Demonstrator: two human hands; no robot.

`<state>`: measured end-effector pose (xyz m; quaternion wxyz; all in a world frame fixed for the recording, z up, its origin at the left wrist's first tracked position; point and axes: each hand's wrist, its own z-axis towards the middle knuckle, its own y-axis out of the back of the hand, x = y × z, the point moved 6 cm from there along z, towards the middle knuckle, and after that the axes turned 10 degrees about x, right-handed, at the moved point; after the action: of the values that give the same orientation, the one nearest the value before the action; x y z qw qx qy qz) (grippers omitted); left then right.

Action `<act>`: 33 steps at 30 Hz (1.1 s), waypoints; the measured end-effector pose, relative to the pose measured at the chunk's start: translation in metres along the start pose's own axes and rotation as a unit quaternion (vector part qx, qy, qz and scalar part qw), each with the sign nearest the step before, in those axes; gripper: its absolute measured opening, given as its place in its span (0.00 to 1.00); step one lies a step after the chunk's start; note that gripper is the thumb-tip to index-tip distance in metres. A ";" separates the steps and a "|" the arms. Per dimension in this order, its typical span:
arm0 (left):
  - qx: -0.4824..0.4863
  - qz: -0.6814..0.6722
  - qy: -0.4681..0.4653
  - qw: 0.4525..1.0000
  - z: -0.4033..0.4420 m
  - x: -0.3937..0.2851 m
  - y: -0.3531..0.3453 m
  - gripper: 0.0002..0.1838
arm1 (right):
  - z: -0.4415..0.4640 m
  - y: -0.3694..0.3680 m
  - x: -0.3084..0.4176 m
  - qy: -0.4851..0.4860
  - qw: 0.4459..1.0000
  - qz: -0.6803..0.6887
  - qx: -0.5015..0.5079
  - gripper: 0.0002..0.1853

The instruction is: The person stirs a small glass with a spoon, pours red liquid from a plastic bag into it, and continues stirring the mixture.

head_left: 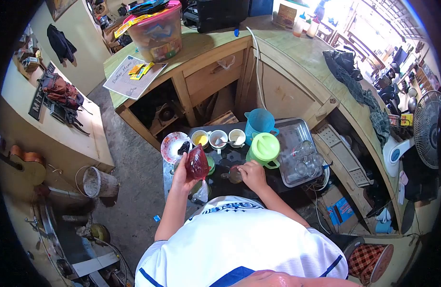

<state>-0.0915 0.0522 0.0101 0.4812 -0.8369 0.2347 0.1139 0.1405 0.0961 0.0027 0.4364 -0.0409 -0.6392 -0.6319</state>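
Observation:
My left hand (181, 176) is closed around a clear plastic bag of dark red contents (198, 163), its twisted end hanging down. My right hand (253, 175) has its fingers curled at the rim of a small glass mug (235, 175) with something brownish in it. Behind the bag, a green-tinted cup (211, 165) is partly hidden. Farther back stand a white cup with yellow contents (200, 138), a white cup with a spoon (218, 139) and another white cup (237, 137). A patterned plate (171, 147) holding something black lies at the left.
Right of the cups stand a lidded green pitcher (265, 149) and a blue pitcher (261, 122). A metal tray (290, 129) carries several glass mugs. A wooden counter (206, 45) curves around the dark table, bearing a plastic tub (156, 40). A fan (427, 117) stands at the right.

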 end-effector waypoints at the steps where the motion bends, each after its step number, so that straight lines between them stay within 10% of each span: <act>1: 0.014 0.001 -0.002 1.000 -0.001 0.000 -0.002 0.23 | -0.001 -0.002 0.001 -0.006 0.999 -0.036 0.023 0.04; 33: 0.045 0.129 -0.050 0.989 -0.012 -0.013 -0.010 0.20 | 0.000 -0.002 0.001 -0.023 1.000 -0.016 -0.009 0.05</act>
<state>-0.0978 0.0500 0.0288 0.5106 -0.7707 0.3208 0.2060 0.1389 0.0948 0.0019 0.4110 -0.0493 -0.6439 -0.6434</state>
